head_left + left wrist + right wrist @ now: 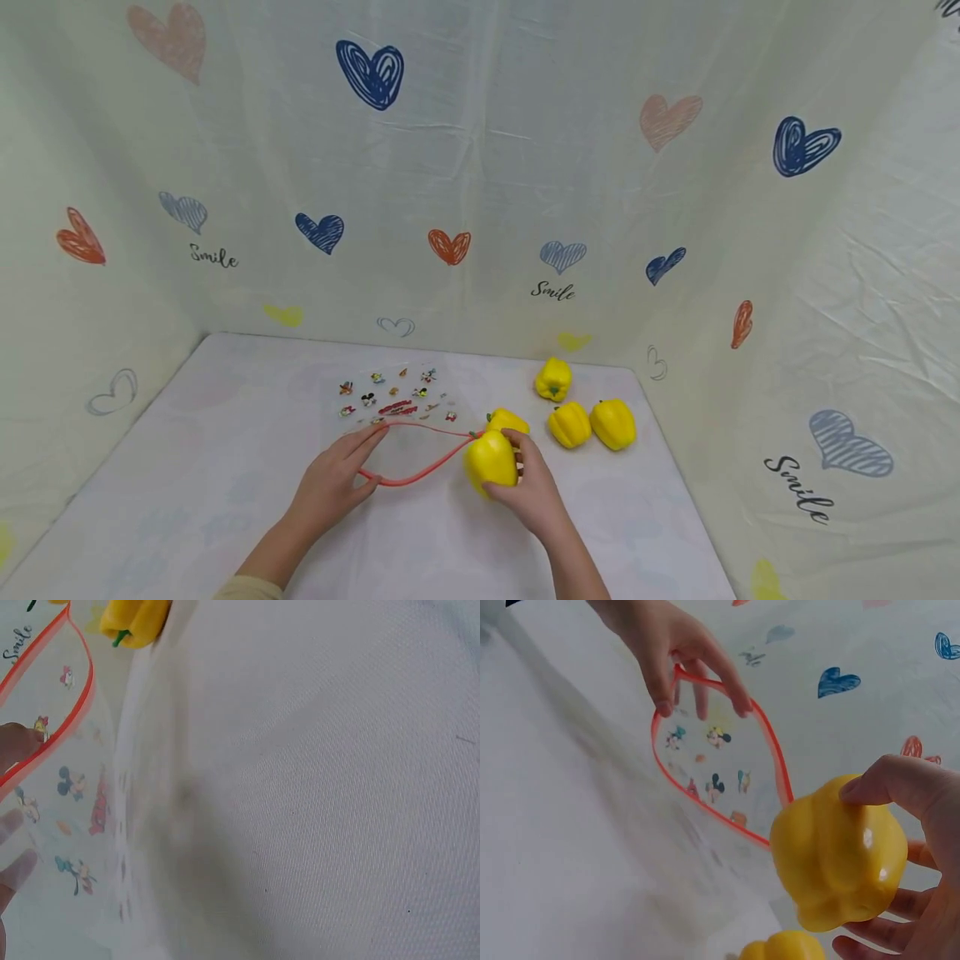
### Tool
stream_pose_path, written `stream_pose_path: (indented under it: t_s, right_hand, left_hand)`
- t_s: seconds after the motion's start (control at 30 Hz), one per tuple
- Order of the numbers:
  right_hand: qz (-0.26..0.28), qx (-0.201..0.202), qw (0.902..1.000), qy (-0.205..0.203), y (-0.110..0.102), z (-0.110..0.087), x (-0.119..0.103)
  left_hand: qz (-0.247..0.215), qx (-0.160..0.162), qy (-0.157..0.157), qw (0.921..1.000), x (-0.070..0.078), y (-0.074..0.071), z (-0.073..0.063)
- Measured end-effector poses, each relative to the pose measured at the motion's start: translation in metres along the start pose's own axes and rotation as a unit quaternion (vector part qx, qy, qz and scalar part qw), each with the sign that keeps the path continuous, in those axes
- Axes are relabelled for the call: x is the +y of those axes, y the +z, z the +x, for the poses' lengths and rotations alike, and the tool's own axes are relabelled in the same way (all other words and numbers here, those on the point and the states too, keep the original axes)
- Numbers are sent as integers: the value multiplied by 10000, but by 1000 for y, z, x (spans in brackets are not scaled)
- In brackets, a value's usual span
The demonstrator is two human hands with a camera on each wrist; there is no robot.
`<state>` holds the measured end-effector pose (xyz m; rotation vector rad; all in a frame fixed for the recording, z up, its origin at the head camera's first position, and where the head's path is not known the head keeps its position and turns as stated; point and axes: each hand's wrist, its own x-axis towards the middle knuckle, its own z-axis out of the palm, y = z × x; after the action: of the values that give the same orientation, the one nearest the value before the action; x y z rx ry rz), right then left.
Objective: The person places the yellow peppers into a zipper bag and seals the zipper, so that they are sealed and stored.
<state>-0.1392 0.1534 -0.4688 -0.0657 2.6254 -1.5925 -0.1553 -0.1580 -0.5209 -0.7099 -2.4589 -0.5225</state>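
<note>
A clear zip bag [408, 396] printed with small cartoon figures has its red-edged mouth spread wide. My left hand [333, 479] holds the left end of that mouth, the thumb on the near edge and fingers on the far one. In my right hand [531, 492] is a yellow bell pepper [491, 460], gripped between thumb and fingers at the right end of the bag's mouth. The right wrist view shows this pepper [838, 855] close up, outside the bag and overlapping the red rim. Behind it another yellow pepper [507, 421] is partly hidden.
Toward the back right of the white table [187, 467] sit three more yellow peppers: one at the rear [553, 379], one in front [570, 425] and one to the right [613, 424]. A heart-printed curtain [480, 167] surrounds the table's back and sides.
</note>
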Motion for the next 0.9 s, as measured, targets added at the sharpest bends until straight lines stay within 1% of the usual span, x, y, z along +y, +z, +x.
stream_pose_path:
  t_s: [0.13, 0.33, 0.5, 0.67, 0.8, 0.9]
  right_hand:
    - [67, -74, 9997, -203, 8, -2, -8]
    - [157, -264, 9986, -426, 22, -5, -17]
    - [241, -452, 9977, -442, 35, -4, -18]
    - [233, -565, 9966, -552, 45, -3, -18]
    - [253, -631, 9963, -520, 53, -2, -19]
    - [292, -734, 9957, -479, 57, -2, -20]
  left_hand:
    - [4, 20, 15, 10000, 0, 1, -1]
    - [11, -53, -72, 10000, 3, 1, -1]
    - [21, -163, -161, 9997, 6, 3, -2]
    - [1, -154, -181, 9997, 10, 4, -3]
    - [-82, -161, -183, 9997, 13, 4, -3]
    - [-114, -245, -238, 9994, 17, 2, -3]
